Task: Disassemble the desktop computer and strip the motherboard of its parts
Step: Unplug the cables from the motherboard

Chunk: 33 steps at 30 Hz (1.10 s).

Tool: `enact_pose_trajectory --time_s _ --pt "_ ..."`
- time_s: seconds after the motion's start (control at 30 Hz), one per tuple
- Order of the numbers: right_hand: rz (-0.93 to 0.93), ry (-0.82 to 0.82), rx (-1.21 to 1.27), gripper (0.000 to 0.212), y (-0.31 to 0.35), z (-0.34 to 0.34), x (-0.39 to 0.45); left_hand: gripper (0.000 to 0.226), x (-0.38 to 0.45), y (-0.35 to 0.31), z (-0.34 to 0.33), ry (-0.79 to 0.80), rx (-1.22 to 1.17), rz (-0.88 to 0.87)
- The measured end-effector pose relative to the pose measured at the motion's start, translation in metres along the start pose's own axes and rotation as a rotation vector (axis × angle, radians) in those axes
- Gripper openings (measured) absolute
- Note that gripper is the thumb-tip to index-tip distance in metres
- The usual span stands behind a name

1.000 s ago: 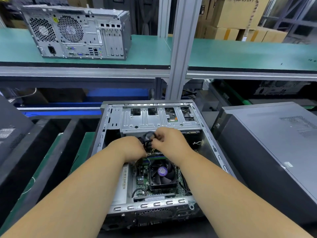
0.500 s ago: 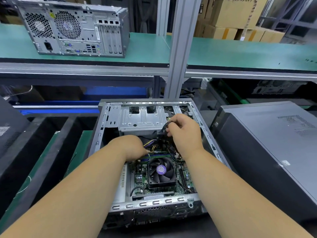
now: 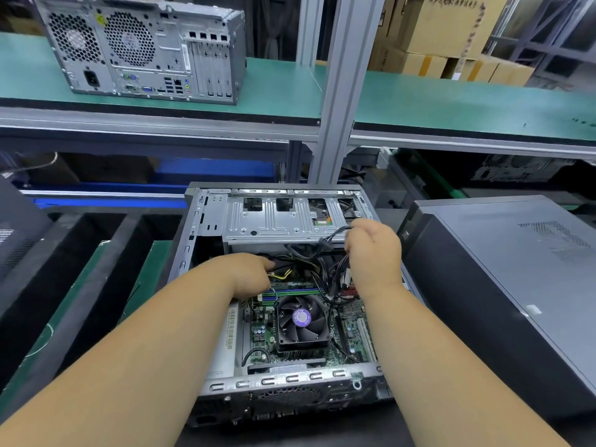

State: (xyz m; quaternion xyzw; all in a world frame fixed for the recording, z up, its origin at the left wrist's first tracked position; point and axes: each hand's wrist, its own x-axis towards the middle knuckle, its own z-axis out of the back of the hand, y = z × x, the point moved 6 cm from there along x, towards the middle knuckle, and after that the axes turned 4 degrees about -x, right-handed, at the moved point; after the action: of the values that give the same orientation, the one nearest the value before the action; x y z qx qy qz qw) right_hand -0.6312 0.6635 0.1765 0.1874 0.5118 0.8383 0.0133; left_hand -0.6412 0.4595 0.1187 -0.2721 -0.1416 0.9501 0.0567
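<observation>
The open computer case (image 3: pixel 206 240) lies at 6 o'clock, green motherboard (image 3: pixel 351 330) and black fan (image 3: pixel 301 321) exposed. The right hand (image 3: pixel 374 250) grips black cables (image 3: pixel 332 235), fingers curled around them; the left hand (image 3: pixel 248 274) reaches inside, fingers hidden. A green shelf (image 3: pixel 451 104) at 12 o'clock carries another computer (image 3: pixel 145 50); cardboard boxes (image 3: pixel 451 30) stand behind.

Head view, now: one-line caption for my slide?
Right hand lifts black cables from the open computer case; left hand reaches in above the CPU fan.
</observation>
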Motion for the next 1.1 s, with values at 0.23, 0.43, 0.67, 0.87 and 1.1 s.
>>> enact_pose_trajectory --time_s 0.23,0.43,0.67,0.87,1.1 --pt "-0.156 0.159 0.508 0.019 -0.003 -0.011 0.004 0.051 -0.008 -0.001 0.012 -0.321 -0.299 -0.150" --pt "-0.187 0.514 0.272 0.015 -0.001 -0.036 -0.005 0.031 -0.011 -0.007 0.014 -0.328 -0.404 -0.257" --pt "-0.012 0.701 -0.296 0.020 -0.010 -0.050 -0.017 0.021 -0.026 -0.014 0.024 -0.275 -1.122 -0.427" --pt "-0.036 0.385 -0.164 0.026 -0.011 -0.028 -0.002 0.027 -0.032 -0.015 0.040 -0.477 -1.180 -0.636" --pt "-0.118 0.609 -0.166 0.029 -0.010 -0.039 -0.012 0.034 -0.030 -0.022 0.037 -0.269 -1.527 -0.788"
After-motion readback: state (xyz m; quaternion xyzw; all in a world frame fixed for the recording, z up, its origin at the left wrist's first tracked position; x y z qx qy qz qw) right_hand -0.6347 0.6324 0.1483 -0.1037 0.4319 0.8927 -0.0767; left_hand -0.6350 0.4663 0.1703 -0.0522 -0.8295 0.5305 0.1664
